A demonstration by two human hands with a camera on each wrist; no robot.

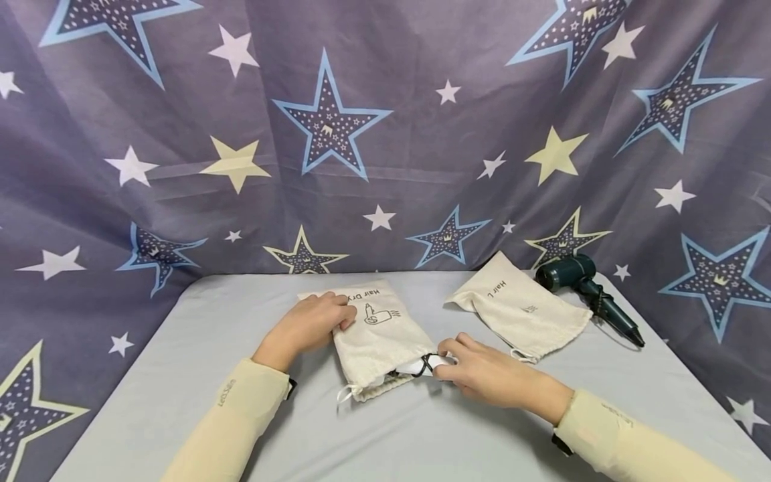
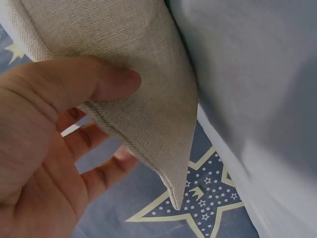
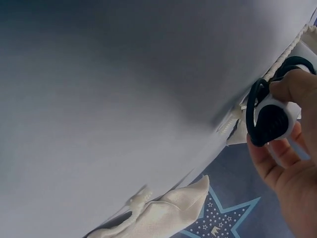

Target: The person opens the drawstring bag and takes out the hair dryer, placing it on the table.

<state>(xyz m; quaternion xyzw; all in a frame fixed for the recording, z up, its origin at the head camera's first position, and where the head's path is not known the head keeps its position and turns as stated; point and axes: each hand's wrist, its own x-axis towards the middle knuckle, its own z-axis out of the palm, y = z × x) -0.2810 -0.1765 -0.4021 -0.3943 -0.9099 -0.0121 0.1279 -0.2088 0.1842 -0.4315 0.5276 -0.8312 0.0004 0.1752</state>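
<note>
A cream cloth drawstring bag (image 1: 385,341), printed "Hair Dry" with a dryer drawing, lies on the table. My left hand (image 1: 316,321) pinches its far, closed end; in the left wrist view the thumb (image 2: 114,82) presses on the cloth with the fingers behind. From the bag's near mouth sticks the white handle of a hair dryer (image 1: 415,366), its black cord looped round it. My right hand (image 1: 482,369) grips this handle between thumb and fingers. The right wrist view shows the handle's black end (image 3: 272,122). The rest of the dryer is hidden inside the bag.
A second cream drawstring bag (image 1: 512,308) lies flat to the right. Beside it, at the table's right edge, rests a dark green hair dryer (image 1: 602,301) with its cord wrapped round the handle. Behind the grey-covered table (image 1: 373,442) hangs a star-patterned curtain (image 1: 385,181).
</note>
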